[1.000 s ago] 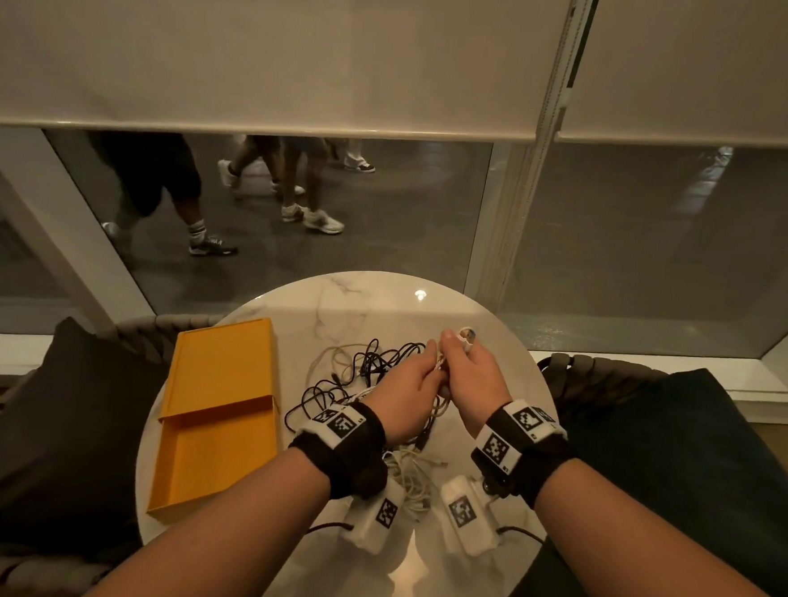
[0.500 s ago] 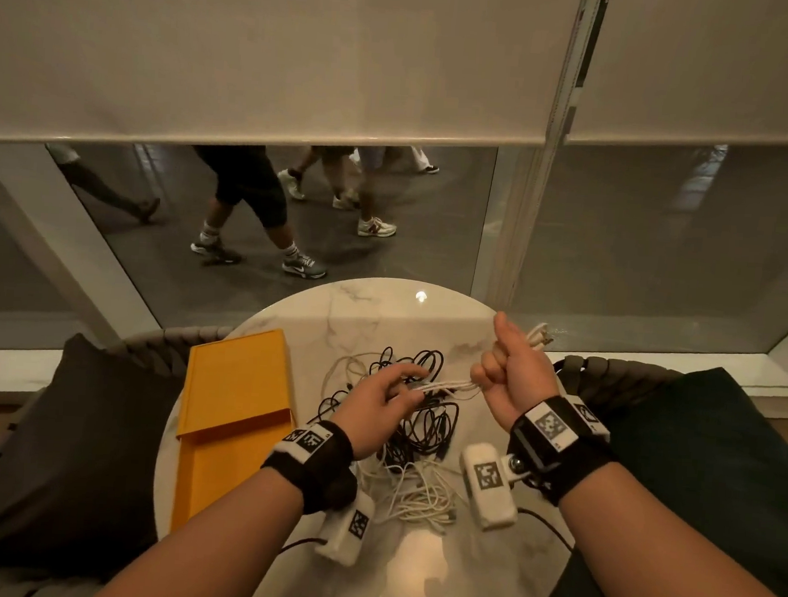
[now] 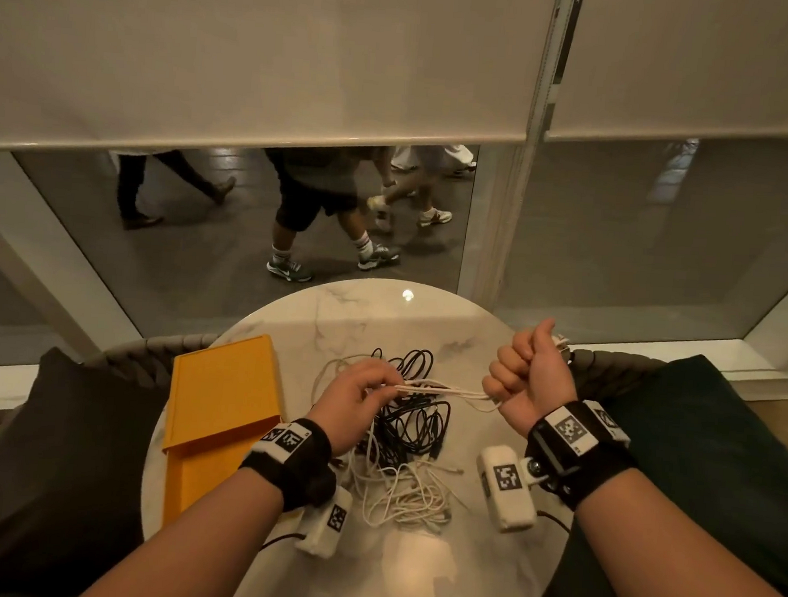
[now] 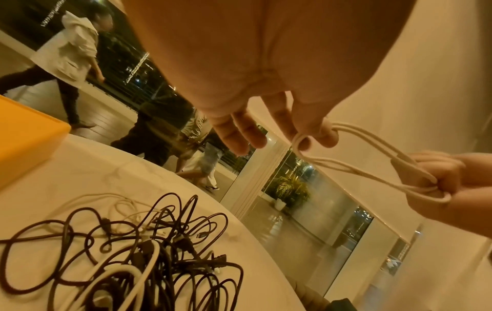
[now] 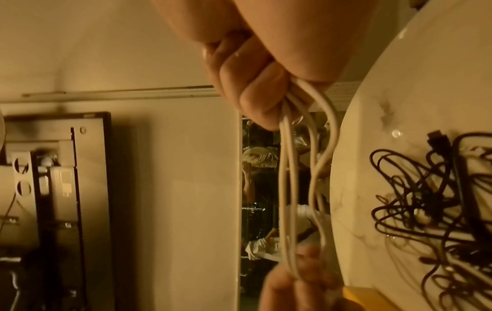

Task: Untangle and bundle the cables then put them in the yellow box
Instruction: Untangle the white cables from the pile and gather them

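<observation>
Meanwhile yellow box (image 3: 222, 393) w/ lid half on, contents unseen.

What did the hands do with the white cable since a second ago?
The hands were together over the pile; now the right hand has pulled away to the right, stretching folded strands of white cable from the left hand, which pinches the other end. The black cables, yellow box and table stayed put.
</observation>
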Tool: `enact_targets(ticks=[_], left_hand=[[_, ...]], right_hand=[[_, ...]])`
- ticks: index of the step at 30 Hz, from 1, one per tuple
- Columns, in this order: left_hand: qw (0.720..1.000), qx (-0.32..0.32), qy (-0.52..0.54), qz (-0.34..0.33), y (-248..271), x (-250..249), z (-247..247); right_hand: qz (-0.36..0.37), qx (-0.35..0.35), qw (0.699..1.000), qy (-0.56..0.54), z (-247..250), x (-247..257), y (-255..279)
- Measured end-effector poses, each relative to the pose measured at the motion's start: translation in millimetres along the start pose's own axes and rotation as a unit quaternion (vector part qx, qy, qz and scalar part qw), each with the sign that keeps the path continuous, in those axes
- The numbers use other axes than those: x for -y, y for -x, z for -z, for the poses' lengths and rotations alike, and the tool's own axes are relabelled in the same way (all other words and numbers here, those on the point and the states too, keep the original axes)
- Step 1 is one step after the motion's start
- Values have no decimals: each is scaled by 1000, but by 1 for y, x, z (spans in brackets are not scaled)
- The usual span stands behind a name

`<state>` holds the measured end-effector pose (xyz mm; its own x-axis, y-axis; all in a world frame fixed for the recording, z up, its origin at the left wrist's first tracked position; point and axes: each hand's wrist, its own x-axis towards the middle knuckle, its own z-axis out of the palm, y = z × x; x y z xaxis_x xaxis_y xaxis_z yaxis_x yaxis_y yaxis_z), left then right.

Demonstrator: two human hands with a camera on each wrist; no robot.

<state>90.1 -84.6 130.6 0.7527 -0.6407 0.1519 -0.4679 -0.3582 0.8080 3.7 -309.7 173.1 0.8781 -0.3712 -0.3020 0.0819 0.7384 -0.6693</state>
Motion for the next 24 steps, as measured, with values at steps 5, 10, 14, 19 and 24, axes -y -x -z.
enact_targets(ticks=[5,10,14,19,24], left_hand=[[999,-10,39,6,-9,-9,-4],[999,1,-13,-29,-17,-33,-10],[999,13,-8,-41,-22,-52,-17],[993,1,115,-20,-26,-72,-27],[992,-95,79,11,-22,-69,-43]], right_hand=[[-39,5,984,173,8,-8,4],[-13,38,916,399,3,-19,19],[37,92,870,483,10,-28,19],[40,72,836,543,18,-32,14],[-23,2,946,324,17,-30,8]])
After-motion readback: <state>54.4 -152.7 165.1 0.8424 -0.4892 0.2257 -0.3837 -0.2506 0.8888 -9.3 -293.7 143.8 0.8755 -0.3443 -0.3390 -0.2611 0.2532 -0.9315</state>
